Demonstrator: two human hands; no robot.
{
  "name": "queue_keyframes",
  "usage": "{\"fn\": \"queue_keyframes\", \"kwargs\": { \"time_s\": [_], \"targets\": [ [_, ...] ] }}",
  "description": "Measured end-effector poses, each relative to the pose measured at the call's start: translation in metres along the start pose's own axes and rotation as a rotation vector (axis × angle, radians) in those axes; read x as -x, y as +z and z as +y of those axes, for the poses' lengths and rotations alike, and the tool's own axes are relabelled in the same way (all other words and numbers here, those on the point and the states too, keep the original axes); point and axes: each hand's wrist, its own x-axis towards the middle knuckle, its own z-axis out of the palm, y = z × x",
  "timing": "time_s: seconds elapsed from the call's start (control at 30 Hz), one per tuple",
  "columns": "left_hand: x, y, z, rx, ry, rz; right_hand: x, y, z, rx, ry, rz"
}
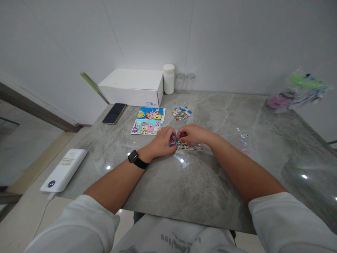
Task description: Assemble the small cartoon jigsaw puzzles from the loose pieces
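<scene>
A partly covered jigsaw puzzle [193, 146] with colourful cartoon figures lies flat on the grey marbled table [200, 186]. My left hand [164, 141], below a black watch, curves round the puzzle's left end, thumb at the near edge and fingers at the far edge. Over the puzzle's left part, my right hand [193, 134] has thumb and forefinger pinched together; whatever is between them is too small to make out. Beyond the hands is a heap of loose puzzle pieces [182, 113]. Several scattered pieces [244, 144], mostly pink and light blue, lie to the right.
Two cartoon picture cards [147, 127] lie left of the heap, beside a phone [114, 113]. A white box [131, 88], a white bottle [169, 79] and two glasses [185, 83] stand by the wall. Plastic-wrapped items [297, 91] sit far right; a white power bank [64, 170] lies left.
</scene>
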Motion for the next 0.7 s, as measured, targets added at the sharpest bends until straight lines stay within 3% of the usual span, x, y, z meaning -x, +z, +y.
{"fn": "queue_keyframes", "kwargs": {
  "time_s": [0.17, 0.3, 0.5, 0.7],
  "targets": [
    [0.0, 0.0, -0.002, 0.006, -0.016, 0.027, 0.001, -0.002, 0.004, -0.092, -0.007, 0.044],
    [-0.001, 0.001, -0.007, 0.066, -0.015, 0.072, 0.0, -0.005, 0.008, -0.289, -0.01, 0.123],
    [-0.004, 0.005, -0.013, 0.172, -0.069, 0.191, -0.005, -0.003, 0.011, -0.554, -0.044, 0.141],
    [-0.006, 0.002, -0.016, 0.232, -0.163, 0.265, -0.006, 0.002, 0.009, -0.526, -0.043, 0.128]
  ]
}}
